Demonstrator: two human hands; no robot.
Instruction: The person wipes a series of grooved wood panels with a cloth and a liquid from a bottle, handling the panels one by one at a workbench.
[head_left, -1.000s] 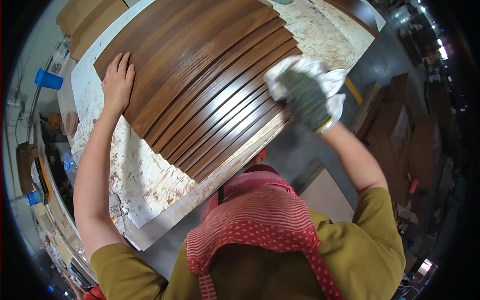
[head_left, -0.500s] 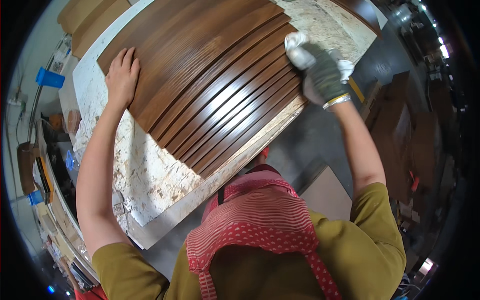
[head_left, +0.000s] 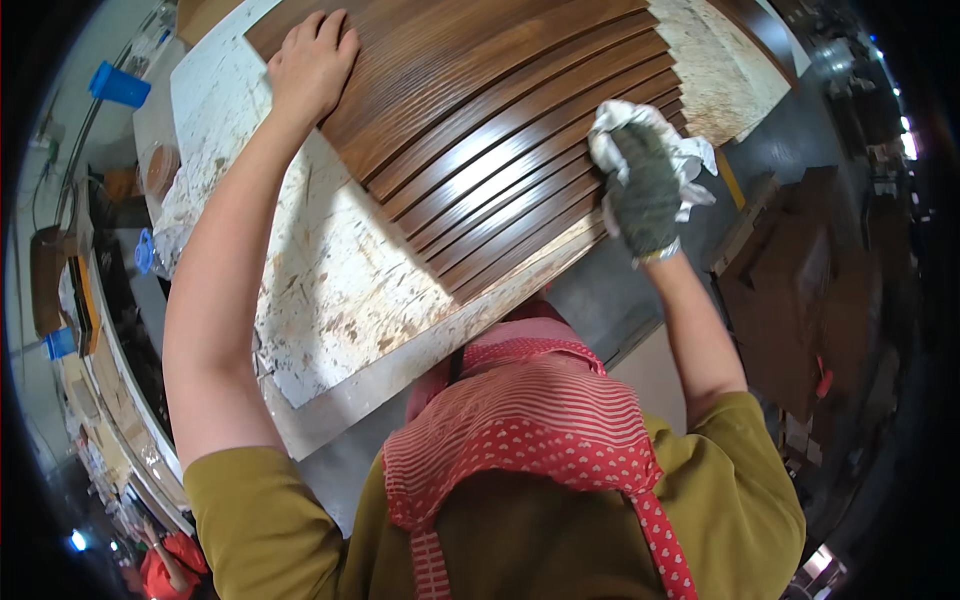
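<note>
Glossy dark-brown wood-grain boards (head_left: 440, 85) lie overlapped in a stepped stack on a stained white worktable (head_left: 345, 300). My left hand (head_left: 312, 68), bare, rests flat on the left edge of the top board with its fingers stretched out. In a dark grey-green glove, my right hand (head_left: 642, 195) is closed around a crumpled white cloth (head_left: 612, 122). That cloth is against the right ends of the lower boards, close to the table's near edge; its loose folds hang out right of the glove.
Another brown board (head_left: 755, 35) lies at the table's far right. Large brown panels (head_left: 780, 290) are stacked beyond the table on the right. At the left are a blue cup (head_left: 120, 85) and a cluttered shelf (head_left: 110, 370). A person in red (head_left: 172, 568) is at the lower left.
My view has shifted, so the boards sit higher and further right. My left hand appears further up the picture, still on the board edge. My right hand has come nearer with the cloth.
</note>
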